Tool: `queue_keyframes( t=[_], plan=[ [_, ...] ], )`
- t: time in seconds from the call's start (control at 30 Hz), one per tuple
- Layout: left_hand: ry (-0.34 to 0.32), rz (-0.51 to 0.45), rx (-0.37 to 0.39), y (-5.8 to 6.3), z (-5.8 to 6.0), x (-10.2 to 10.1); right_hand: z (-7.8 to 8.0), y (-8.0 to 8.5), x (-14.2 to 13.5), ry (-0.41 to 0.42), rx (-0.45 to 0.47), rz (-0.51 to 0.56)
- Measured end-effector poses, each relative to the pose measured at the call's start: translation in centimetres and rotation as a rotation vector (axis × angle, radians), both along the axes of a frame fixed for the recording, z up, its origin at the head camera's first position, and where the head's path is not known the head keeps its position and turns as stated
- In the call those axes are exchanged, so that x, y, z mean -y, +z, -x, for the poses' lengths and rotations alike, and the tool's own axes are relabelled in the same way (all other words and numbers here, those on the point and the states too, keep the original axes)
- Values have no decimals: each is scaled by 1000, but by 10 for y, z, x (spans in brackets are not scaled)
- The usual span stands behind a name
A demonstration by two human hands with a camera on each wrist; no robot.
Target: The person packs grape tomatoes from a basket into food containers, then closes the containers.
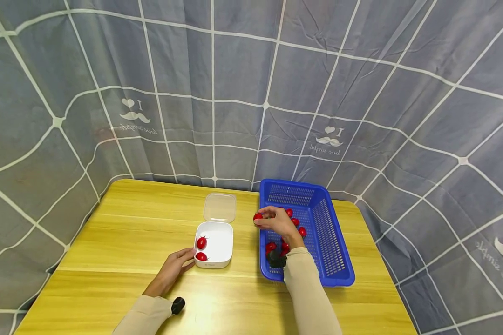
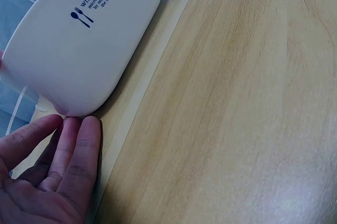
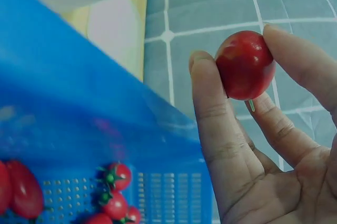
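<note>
Between thumb and fingers, my right hand (image 1: 278, 222) pinches a red cherry tomato (image 3: 246, 66), held above the left rim of the blue basket (image 1: 338, 237). A short green stem shows under that tomato in the right wrist view. My left hand (image 1: 173, 269) touches the left side of a white square container (image 1: 221, 242) with its fingertips, and its fingers are fairly straight. Inside the container, along its left side, lie two cherry tomatoes, an upper one (image 1: 201, 242) and a lower one (image 1: 201, 256). Printed text marks the container's wall (image 2: 105, 39) in the left wrist view.
Several cherry tomatoes (image 1: 302, 231) lie in the basket, partly hidden by the right arm. A translucent lid (image 1: 220, 207) rests on the wooden table (image 1: 130, 232) just behind the container. A grey checked curtain (image 1: 234, 121) hangs behind the table and along its sides.
</note>
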State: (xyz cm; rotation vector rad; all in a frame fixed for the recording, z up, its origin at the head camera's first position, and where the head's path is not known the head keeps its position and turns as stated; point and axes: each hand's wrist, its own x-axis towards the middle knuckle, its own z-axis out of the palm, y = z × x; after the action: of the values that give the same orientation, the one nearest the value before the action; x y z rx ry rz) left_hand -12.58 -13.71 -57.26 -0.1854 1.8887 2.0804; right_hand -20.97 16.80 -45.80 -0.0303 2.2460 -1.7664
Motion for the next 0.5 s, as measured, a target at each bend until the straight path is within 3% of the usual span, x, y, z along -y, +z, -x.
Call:
queue_keyframes(
  t=[0.5],
  plan=[
    [12,1,7,-1,2,-1,-6,-20,47,142,-17,26]
  ],
)
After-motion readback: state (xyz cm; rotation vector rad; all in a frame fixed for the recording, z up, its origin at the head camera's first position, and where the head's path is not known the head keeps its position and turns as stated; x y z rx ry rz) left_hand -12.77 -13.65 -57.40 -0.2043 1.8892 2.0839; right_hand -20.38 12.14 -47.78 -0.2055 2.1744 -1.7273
